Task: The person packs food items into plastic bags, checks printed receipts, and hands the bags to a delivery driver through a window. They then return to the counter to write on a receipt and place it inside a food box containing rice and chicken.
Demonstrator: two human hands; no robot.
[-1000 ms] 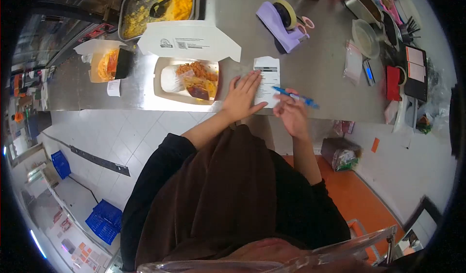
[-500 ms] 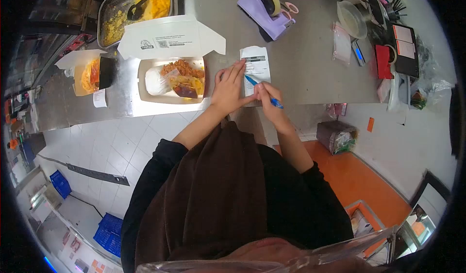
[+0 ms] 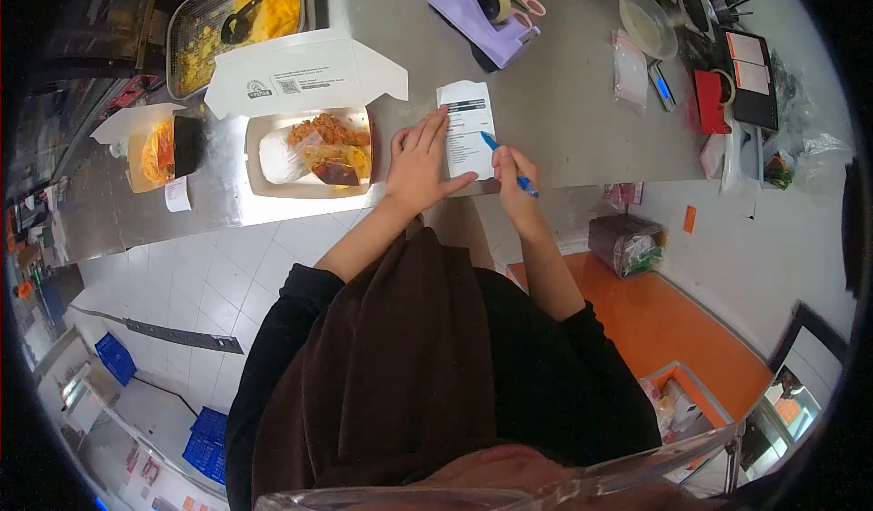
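Observation:
A printed paper receipt (image 3: 466,152) lies flat on the steel counter near its front edge. My left hand (image 3: 417,167) rests with fingers stretched out, the fingertips and thumb along the receipt's left and lower edge. In my right hand (image 3: 516,180) a blue pen (image 3: 526,185) is gripped, its tip over the right part of the receipt. Left of my left hand stands an open paper food box (image 3: 250,161) holding a white rounded mound (image 3: 280,156), orange-brown crumbly food (image 3: 329,132) and a small clear packet of dark red sauce (image 3: 336,174).
A purple tape dispenser (image 3: 473,22) stands behind the receipt. At the back left is a metal tray (image 3: 175,56) of yellow food with a black spoon; a smaller food box (image 3: 136,161) sits at the left. A red item (image 3: 709,102) and a black folder (image 3: 753,102) lie right.
My right hand and the pen have shifted slightly right, off the middle of the receipt, uncovering more print. My left hand stays on the paper's edge. The whole view has shifted a little.

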